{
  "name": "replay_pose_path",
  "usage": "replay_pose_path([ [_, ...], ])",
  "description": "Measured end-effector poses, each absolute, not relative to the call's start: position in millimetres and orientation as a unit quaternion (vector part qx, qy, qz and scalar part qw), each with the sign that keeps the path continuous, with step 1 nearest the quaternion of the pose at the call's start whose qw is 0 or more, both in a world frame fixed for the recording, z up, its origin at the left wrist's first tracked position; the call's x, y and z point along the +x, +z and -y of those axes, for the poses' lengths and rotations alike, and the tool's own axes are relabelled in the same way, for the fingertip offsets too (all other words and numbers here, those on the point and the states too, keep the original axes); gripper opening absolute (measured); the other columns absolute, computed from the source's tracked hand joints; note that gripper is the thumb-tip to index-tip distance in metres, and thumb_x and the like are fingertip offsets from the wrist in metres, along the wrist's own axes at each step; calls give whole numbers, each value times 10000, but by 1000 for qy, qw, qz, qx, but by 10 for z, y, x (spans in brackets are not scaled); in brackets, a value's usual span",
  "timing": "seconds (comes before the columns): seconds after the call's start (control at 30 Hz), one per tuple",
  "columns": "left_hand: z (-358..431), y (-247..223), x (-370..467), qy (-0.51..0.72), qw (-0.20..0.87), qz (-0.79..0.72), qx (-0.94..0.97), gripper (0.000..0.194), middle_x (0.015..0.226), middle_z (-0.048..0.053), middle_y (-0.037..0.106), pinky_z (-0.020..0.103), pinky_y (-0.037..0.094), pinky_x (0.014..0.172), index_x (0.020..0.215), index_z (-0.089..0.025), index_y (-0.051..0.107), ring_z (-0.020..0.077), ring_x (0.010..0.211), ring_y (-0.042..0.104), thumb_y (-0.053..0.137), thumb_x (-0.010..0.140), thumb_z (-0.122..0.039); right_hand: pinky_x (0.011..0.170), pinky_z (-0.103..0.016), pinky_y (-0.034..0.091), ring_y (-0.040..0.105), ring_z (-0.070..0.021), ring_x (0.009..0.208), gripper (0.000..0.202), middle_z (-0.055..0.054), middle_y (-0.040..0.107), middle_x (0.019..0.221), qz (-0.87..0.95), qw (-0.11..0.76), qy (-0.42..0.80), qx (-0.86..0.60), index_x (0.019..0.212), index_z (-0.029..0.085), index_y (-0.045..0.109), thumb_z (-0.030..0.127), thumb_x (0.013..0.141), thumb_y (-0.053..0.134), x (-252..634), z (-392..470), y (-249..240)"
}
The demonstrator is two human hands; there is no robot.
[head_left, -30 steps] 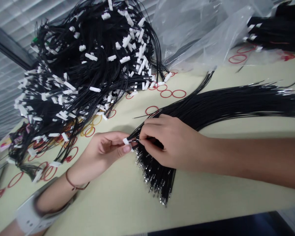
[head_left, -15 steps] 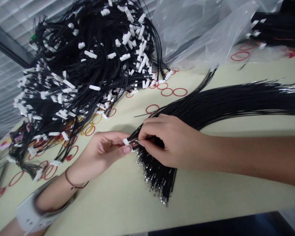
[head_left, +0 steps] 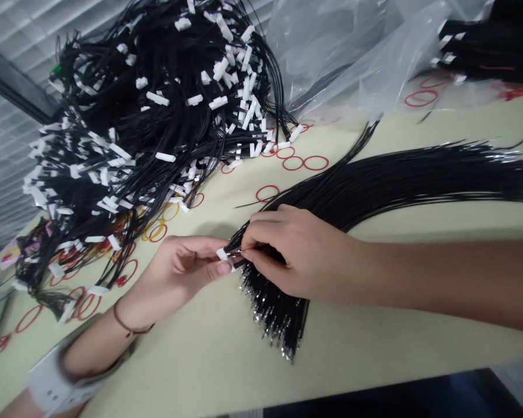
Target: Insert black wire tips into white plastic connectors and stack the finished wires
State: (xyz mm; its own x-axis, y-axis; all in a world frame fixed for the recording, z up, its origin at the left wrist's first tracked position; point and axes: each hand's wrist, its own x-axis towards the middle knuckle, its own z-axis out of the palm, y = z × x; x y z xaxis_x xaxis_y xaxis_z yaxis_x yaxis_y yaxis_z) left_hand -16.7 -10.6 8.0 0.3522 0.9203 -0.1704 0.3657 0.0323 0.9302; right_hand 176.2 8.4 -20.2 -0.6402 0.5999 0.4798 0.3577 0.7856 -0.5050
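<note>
Between its thumb and fingers, my left hand [head_left: 187, 267] pinches a small white connector housing [head_left: 222, 254]. Black wires run from the housing toward the right. My right hand [head_left: 296, 249] is closed in a pinch on a thin black wire, its metal-tipped end close against the housing; whether the tip sits inside cannot be made out. Under the right hand lies a thick bundle of loose black wires [head_left: 392, 183], their silvery crimped ends [head_left: 283, 325] fanned out below the fingers. The right palm hides part of that bundle.
A large heap of black wires with white connectors [head_left: 157, 116] fills the back left. Red rubber bands [head_left: 316, 163] are scattered over the pale table [head_left: 375, 360]. A clear plastic bag [head_left: 366, 75] and more bundled black cables [head_left: 488, 52] lie at the back right.
The whole view has shifted slightly. Both hands keep their grips, and the right fingertips stay close to the housing with the wire end.
</note>
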Motion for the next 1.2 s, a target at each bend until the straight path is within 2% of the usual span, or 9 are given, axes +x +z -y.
replay_pose_path([
  [0.47, 147, 73, -140, 262, 491, -501, 663, 337, 709, -56, 722, 88, 455, 556, 889, -302, 712, 49, 608, 594, 621, 713, -30, 660, -245, 348, 493, -90, 690, 202, -9, 555, 727, 892, 321, 182, -261, 755, 111, 572, 183, 853, 411, 1745, -69, -209],
  [0.67, 182, 95, -134, 269, 473, -504, 671, 369, 715, -74, 719, 75, 459, 573, 886, -320, 709, 44, 636, 597, 622, 703, -12, 631, -235, 345, 466, -81, 649, 162, -4, 537, 704, 887, 327, 199, -260, 729, 117, 547, 154, 826, 422, 1764, -62, -193],
  [0.97, 179, 55, -119, 272, 481, -503, 664, 290, 703, -44, 716, 100, 467, 559, 887, -273, 707, 65, 644, 617, 610, 729, -51, 638, -239, 347, 479, -87, 660, 157, -3, 544, 715, 885, 332, 204, -254, 734, 117, 552, 139, 818, 420, 1757, -55, -203],
  [1.2, 240, 110, -71, 237, 381, -523, 725, 126, 599, -39, 641, 153, 431, 508, 715, -194, 669, 87, 568, 554, 602, 729, -87, 597, -254, 323, 445, -97, 620, 136, -10, 515, 681, 913, 317, 119, -228, 724, 113, 553, 93, 793, 438, 1724, -24, -213],
])
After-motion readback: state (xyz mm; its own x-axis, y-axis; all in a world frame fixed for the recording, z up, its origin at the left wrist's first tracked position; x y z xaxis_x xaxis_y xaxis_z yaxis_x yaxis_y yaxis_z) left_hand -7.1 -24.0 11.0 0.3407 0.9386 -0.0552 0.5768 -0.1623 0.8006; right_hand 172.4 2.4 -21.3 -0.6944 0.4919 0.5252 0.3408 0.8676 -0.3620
